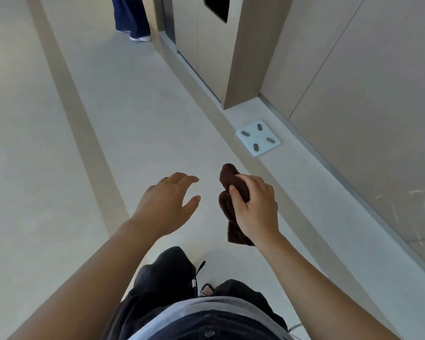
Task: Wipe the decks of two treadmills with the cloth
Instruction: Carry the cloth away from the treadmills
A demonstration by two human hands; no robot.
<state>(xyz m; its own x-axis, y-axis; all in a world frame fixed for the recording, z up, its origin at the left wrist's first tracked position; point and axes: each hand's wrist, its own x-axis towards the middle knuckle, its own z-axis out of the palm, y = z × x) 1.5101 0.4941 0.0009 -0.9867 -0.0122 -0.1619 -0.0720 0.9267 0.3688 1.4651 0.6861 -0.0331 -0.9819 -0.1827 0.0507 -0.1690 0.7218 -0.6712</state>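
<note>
My right hand (254, 207) is closed around a dark brown cloth (227, 200), which is bunched up and hangs below my palm. My left hand (167, 202) is held out a little to the left of it, fingers spread, holding nothing and not touching the cloth. Both hands are in mid-air above a pale floor. No treadmill is in view.
A white square bathroom scale (257, 137) lies on the floor by the beige wall panels (353, 82) on the right. A beige pillar and door frame (241, 57) stand ahead. Another person's legs in blue trousers (133, 18) are at the far top. My own legs (172, 278) are below.
</note>
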